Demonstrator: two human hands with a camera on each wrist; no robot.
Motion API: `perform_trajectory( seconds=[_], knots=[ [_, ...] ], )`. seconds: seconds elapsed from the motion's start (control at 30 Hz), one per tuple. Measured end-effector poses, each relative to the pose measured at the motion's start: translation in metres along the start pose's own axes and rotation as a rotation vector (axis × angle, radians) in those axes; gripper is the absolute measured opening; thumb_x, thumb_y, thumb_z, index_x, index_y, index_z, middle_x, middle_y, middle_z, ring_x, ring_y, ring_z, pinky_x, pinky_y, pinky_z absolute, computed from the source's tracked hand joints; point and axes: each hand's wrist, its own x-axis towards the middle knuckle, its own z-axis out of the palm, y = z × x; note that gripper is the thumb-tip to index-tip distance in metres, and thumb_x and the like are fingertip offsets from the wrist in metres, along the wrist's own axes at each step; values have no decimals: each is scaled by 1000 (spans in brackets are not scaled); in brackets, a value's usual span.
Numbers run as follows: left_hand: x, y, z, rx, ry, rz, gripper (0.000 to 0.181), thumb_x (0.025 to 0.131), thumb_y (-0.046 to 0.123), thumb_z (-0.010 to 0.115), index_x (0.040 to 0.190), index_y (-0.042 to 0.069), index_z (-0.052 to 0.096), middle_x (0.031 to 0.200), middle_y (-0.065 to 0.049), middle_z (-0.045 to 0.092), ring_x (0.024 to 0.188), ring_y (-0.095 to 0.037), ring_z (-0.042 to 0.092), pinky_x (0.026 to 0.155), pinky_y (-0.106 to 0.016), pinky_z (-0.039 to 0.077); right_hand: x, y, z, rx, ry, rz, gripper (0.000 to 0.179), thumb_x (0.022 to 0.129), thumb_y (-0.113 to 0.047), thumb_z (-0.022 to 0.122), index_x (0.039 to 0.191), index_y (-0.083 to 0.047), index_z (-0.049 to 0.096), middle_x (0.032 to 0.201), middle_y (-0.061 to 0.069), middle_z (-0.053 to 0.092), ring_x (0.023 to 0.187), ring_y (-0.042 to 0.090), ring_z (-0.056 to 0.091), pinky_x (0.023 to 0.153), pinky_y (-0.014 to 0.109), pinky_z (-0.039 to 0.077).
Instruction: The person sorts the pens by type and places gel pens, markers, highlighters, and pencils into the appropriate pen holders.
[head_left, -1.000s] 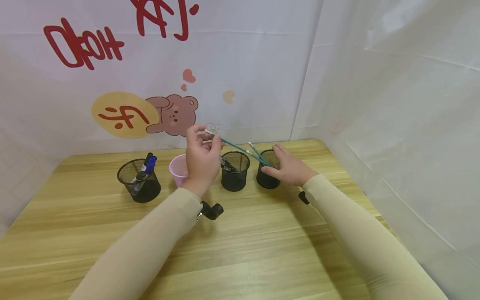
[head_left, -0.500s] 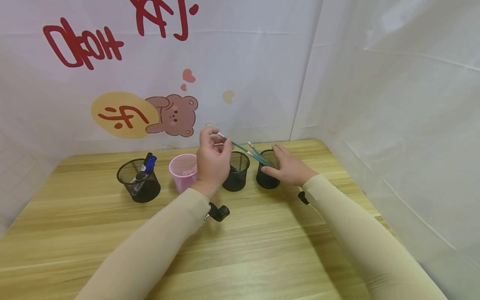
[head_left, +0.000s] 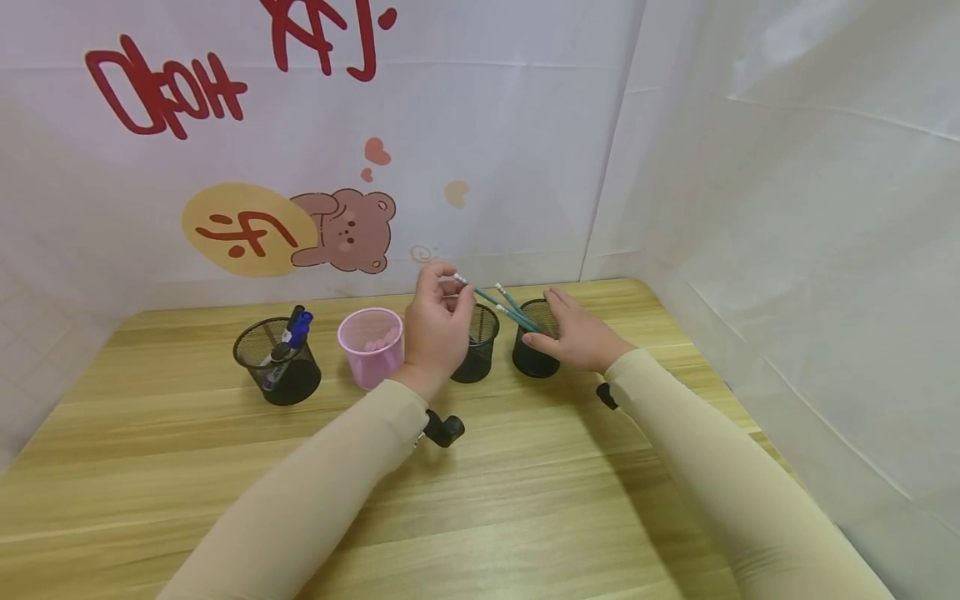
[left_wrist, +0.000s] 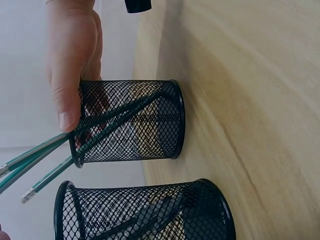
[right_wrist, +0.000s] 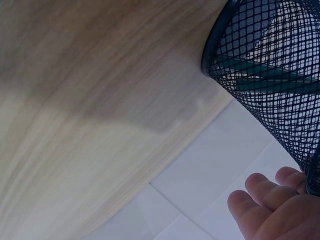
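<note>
My left hand [head_left: 442,337] pinches the white eraser end of a green pencil [head_left: 486,295], which slants down to the right into the rightmost black mesh pen cup [head_left: 536,360]. Two more green pencils [head_left: 507,296] lean out of that cup. My right hand [head_left: 581,337] holds the cup by its rim from the right. In the left wrist view its thumb [left_wrist: 66,107] lies along the rim, and its other fingers show behind the mesh. The right wrist view has pencil shafts [right_wrist: 270,75] inside the cup near its base.
Left of the held cup stands another black mesh cup [head_left: 474,362] with dark items in it, partly behind my left hand. A pink cup [head_left: 372,367] contains small pink pieces. Farther left, a mesh cup [head_left: 294,387] holds several markers [head_left: 299,330]. White sheeting [head_left: 510,167] backs the wooden table [head_left: 510,500].
My left hand has moved right and slightly down with the pencil, which has slid deeper into the right cup. The pink cup has come into fuller view. My right hand has stayed in place.
</note>
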Motion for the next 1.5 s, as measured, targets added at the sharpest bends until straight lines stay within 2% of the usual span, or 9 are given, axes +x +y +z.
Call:
perform_trajectory(
  seconds=[0.33, 0.6, 0.8, 1.07, 1.17, 1.3, 1.5],
  knots=[
    [-3, -1, 1, 41, -39, 4, 20, 103, 11, 63, 122, 5, 61, 109, -14, 79, 89, -27, 75, 82, -40, 62, 1, 1, 0, -1, 8, -4, 110, 98, -73, 53, 167, 2, 12, 175, 24, 12, 159, 45, 27, 127, 58, 31],
    [-4, -1, 0, 90, -65, -2, 20, 104, 14, 64, 120, 2, 67, 110, -12, 78, 91, -27, 75, 83, -41, 63, 1, 1, 1, -5, 10, -8, 113, 96, -77, 51, 167, 2, 12, 175, 24, 13, 158, 45, 28, 127, 59, 32],
    [-5, -1, -1, 76, -73, -15, 19, 103, 14, 64, 119, 3, 67, 112, -12, 77, 95, -27, 76, 86, -40, 64, 1, -1, 0, -3, 12, -10, 111, 97, -74, 53, 167, 2, 13, 175, 25, 14, 158, 46, 28, 126, 59, 33],
    [-6, 1, -6, 66, -131, -2, 22, 102, 12, 66, 121, 0, 67, 117, -15, 76, 107, -27, 75, 97, -37, 62, 1, 0, 0, -2, 3, 1, 109, 98, -72, 53, 167, 2, 11, 175, 24, 12, 158, 45, 28, 127, 59, 32],
    [-7, 3, -10, 114, -171, 6, 29, 102, 16, 68, 128, 2, 67, 126, -14, 74, 118, -28, 72, 105, -41, 58, 1, 1, 0, 2, -4, 5, 110, 98, -73, 52, 167, 2, 11, 175, 23, 11, 158, 45, 29, 126, 60, 33],
    [-10, 5, -20, 211, -232, 35, 40, 102, 27, 69, 138, 9, 65, 141, -7, 68, 133, -26, 63, 114, -44, 51, 2, 2, 0, 5, -10, 6, 110, 98, -74, 51, 167, 2, 10, 175, 24, 10, 157, 46, 29, 126, 60, 33],
    [-16, 8, -37, 308, -327, 152, 53, 102, 36, 68, 147, 11, 57, 150, -7, 60, 143, -26, 55, 118, -46, 47, 1, 1, -2, -10, -14, 2, 109, 99, -71, 53, 167, 3, 9, 175, 24, 10, 157, 46, 29, 126, 59, 33]
  ],
)
